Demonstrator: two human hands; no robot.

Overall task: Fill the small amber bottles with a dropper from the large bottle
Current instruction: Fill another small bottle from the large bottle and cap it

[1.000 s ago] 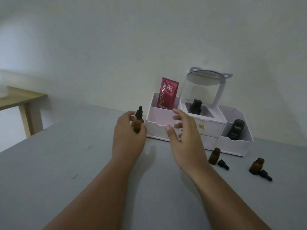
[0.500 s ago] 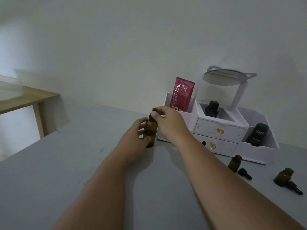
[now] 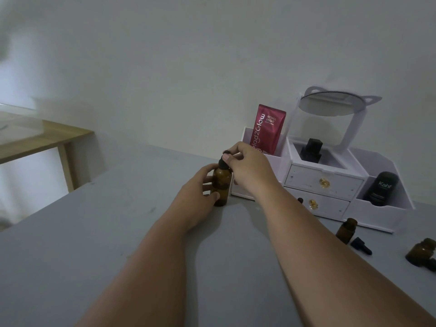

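Currently, per my remote feed: the large bottle (image 3: 221, 185) stands upright on the grey table (image 3: 94, 244), just in front of the white organizer (image 3: 323, 182), left end. Grip check: the left hand (image 3: 198, 192) wraps the body, fingers curled round the glass. The right hand (image 3: 250, 168) pinches the black dropper cap (image 3: 223, 161) at the top betw. thumb and fingertips. Cap sits on the neck; can't tell if it's loosened.

Risks (my judgement): the glass looks smooth, so a hard twist w/ a slack lower grip could spin or tip the bottle toward the organizer. Squeezing the bulb while lifting could drip liquid on the table. The small bottles (image 3: 346, 230) sit well apart to the right, so a loaded dropper must travel across, w/ drips likely en route. They look light and narrow-necked; a nudge may topple them.

Materials: amber glass, round w/ sloped shoulders; cap black, prob. rubber; table matte; organizer white, gold knobs. Black loose caps (image 3: 361, 245) lie beside the small bottles.
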